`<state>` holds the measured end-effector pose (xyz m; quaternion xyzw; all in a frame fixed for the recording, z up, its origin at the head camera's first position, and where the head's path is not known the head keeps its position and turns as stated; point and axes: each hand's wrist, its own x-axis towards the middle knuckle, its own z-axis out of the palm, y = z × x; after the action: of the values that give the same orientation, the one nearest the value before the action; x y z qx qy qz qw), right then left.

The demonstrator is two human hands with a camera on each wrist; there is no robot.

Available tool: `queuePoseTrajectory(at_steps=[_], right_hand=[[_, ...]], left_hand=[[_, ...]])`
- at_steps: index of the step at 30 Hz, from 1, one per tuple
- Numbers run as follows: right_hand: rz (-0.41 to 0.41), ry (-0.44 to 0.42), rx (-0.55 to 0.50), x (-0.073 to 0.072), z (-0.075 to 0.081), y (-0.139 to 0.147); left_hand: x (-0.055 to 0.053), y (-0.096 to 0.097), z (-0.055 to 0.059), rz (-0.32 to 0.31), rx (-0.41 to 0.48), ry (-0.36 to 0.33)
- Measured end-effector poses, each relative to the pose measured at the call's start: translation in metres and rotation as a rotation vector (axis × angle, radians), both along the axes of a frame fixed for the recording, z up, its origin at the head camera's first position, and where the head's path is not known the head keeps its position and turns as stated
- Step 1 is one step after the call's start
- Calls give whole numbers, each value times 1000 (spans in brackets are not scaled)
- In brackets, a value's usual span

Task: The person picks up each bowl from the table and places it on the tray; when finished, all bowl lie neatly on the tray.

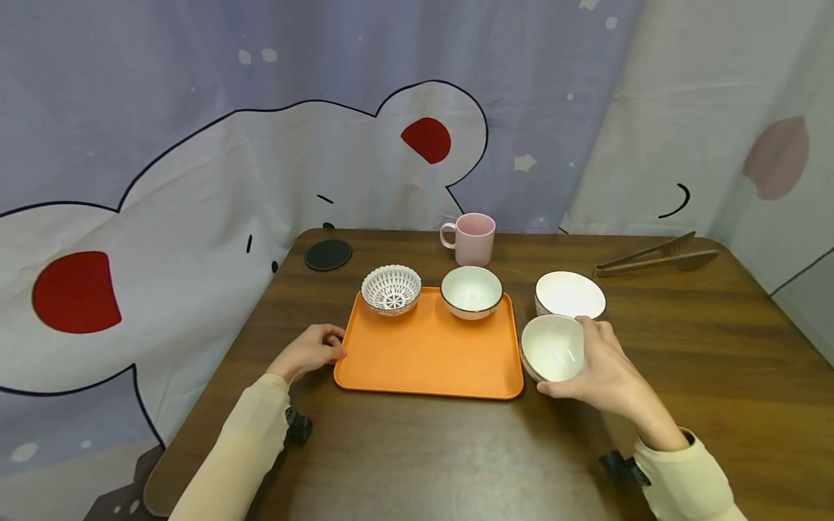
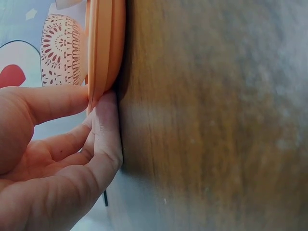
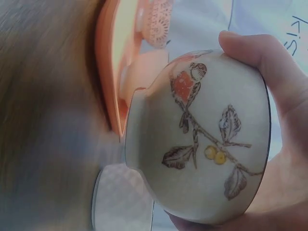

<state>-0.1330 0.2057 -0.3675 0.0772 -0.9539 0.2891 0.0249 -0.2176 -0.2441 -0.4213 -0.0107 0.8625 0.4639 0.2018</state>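
My left hand pinches the left edge of an orange tray, thumb and fingers on its rim in the left wrist view. In my right hand is a white bowl, gripped by its rim and side just right of the tray. The right wrist view shows a bird, leaves and yellow berries painted on this bowl. On the tray's far half stand a white patterned openwork bowl and a pale dark-rimmed bowl. Another white bowl sits on the table behind the held one.
A pink mug stands behind the tray. To its left lies a round black coaster. Metal tongs lie at the back right of the wooden table, near a printed curtain.
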Motion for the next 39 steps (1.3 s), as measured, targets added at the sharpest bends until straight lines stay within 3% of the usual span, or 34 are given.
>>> queuePoseTrajectory(at_steps=[9, 19, 39], right_hand=[[11, 6, -20, -10, 1, -17], [33, -38, -29, -21, -9, -35], [99, -43, -33, -28, -13, -76]], left_hand=[[0, 1, 1, -2, -3, -4], [0, 0, -2, -7, 10, -9], [-2, -2, 0, -2, 19, -4]])
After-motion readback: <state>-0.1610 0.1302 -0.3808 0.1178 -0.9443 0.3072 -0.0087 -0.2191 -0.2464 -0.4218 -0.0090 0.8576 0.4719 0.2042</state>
